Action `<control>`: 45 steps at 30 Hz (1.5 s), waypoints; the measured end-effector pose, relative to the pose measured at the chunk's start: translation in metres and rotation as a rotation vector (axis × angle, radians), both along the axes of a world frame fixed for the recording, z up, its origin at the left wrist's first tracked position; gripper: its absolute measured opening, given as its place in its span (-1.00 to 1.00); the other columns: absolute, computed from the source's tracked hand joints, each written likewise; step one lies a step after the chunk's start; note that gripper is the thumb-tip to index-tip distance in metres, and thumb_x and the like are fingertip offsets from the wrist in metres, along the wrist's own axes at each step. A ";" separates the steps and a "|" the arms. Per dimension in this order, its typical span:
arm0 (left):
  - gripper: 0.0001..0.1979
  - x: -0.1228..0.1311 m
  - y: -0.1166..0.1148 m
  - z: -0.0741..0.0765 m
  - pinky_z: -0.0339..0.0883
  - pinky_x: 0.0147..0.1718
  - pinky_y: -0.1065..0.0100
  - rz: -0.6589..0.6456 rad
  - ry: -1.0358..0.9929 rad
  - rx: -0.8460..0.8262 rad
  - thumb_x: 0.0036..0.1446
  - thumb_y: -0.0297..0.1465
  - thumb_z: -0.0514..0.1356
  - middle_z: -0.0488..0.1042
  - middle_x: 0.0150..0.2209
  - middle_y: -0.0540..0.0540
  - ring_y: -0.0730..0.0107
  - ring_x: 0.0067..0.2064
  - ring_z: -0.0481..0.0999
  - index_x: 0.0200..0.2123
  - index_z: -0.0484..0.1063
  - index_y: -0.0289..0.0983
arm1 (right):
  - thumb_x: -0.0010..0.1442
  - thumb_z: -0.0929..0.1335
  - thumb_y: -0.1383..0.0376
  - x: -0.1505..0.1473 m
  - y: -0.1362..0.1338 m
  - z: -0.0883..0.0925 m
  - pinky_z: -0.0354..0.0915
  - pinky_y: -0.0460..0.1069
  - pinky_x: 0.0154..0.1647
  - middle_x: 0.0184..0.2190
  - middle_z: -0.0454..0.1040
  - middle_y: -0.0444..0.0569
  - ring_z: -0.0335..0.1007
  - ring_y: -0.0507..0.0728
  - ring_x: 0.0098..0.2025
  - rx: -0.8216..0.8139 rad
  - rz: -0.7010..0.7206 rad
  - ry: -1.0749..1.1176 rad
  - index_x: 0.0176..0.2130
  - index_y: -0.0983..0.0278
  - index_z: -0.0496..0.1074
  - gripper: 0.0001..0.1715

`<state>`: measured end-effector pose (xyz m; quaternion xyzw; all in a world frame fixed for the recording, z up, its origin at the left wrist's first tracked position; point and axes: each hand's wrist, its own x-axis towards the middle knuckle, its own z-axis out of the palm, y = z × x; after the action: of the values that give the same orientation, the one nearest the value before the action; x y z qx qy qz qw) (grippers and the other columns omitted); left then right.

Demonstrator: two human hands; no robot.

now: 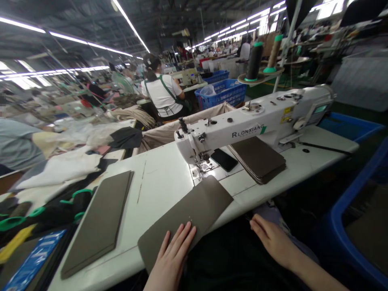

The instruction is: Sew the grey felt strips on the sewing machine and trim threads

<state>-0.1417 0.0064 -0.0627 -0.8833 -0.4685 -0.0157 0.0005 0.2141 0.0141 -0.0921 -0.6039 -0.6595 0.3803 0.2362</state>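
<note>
Left hand [174,252] laid flat, fingers extended, slightly spread, pressing grey-brown panel [194,210]; right hand [269,238] below tabletop [160,182] edge, fingers curled, contents unclear. Panel looks light, thin, fairly stiff, perhaps slippery; long edges likely best hold. Far end sits beside sewing machine [254,121] needle area.

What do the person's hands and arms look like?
The left hand and right hand are bare, with no gloves or rings showing. The right forearm is bare too, with no sleeve, watch or bracelet in view.
</note>
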 end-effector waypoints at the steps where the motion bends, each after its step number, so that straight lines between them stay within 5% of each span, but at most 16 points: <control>1: -0.35 0.003 0.003 -0.001 0.09 0.23 0.04 0.014 -0.003 -0.006 0.27 -0.49 -0.03 0.10 0.32 -0.02 0.20 0.30 0.15 0.36 -0.13 -0.03 | 0.37 0.11 0.06 -0.004 -0.001 0.001 0.22 -0.02 -0.31 -0.42 0.46 -0.13 0.40 0.11 -0.36 -0.002 0.014 0.012 -0.30 0.16 0.28 -0.65; 7: -0.44 0.009 0.017 -0.006 -0.02 0.25 -0.05 0.073 -0.101 0.019 0.25 -0.40 0.08 0.26 0.24 -0.07 0.15 0.26 0.22 0.29 0.08 -0.02 | 0.35 0.15 0.06 -0.026 0.001 -0.007 0.17 -0.06 -0.39 -0.48 0.44 -0.18 0.42 0.10 -0.41 -0.019 0.036 0.015 -0.31 0.17 0.25 -0.69; 16: -0.44 0.006 0.019 -0.009 -0.03 0.25 -0.08 0.074 -0.136 -0.012 0.26 -0.45 0.06 0.27 0.23 -0.06 0.14 0.27 0.20 0.29 0.08 0.01 | 0.38 0.12 0.09 -0.028 0.005 -0.025 0.13 -0.05 -0.48 -0.52 0.46 -0.13 0.46 0.12 -0.46 0.147 -0.078 -0.127 -0.30 0.18 0.21 -0.70; 28: -0.37 0.006 0.018 -0.004 -0.10 0.27 -0.11 0.080 -0.129 -0.075 0.24 -0.54 0.01 0.20 0.27 -0.01 0.20 0.31 0.11 0.31 0.00 0.04 | 0.41 0.06 0.12 -0.032 0.015 -0.034 0.09 -0.03 -0.53 -0.51 0.48 -0.11 0.49 0.16 -0.46 0.313 -0.063 -0.307 -0.29 0.19 0.23 -0.66; 36: -0.31 0.002 0.007 0.006 -0.18 0.30 -0.08 0.073 -0.033 -0.096 0.25 -0.62 -0.11 0.00 0.36 0.02 0.25 0.37 -0.05 0.36 -0.18 -0.02 | 0.40 0.08 0.09 -0.005 0.016 -0.030 0.14 0.00 -0.45 -0.50 0.46 -0.08 0.47 0.19 -0.42 0.242 -0.134 -0.168 -0.21 0.17 0.26 -0.68; 45: -0.30 -0.018 -0.009 -0.008 -0.18 0.27 -0.14 0.199 0.020 0.046 0.25 -0.59 -0.05 -0.11 0.38 -0.03 0.12 0.38 -0.14 0.37 -0.19 -0.04 | 0.36 0.13 0.04 -0.014 0.007 -0.041 0.15 -0.01 -0.44 -0.50 0.44 -0.11 0.45 0.17 -0.43 0.131 -0.035 -0.083 -0.26 0.17 0.22 -0.69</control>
<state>-0.1598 -0.0027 -0.0709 -0.8323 -0.5534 -0.0177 0.0269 0.2004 0.0213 -0.1327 -0.6137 -0.6817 0.3066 0.2544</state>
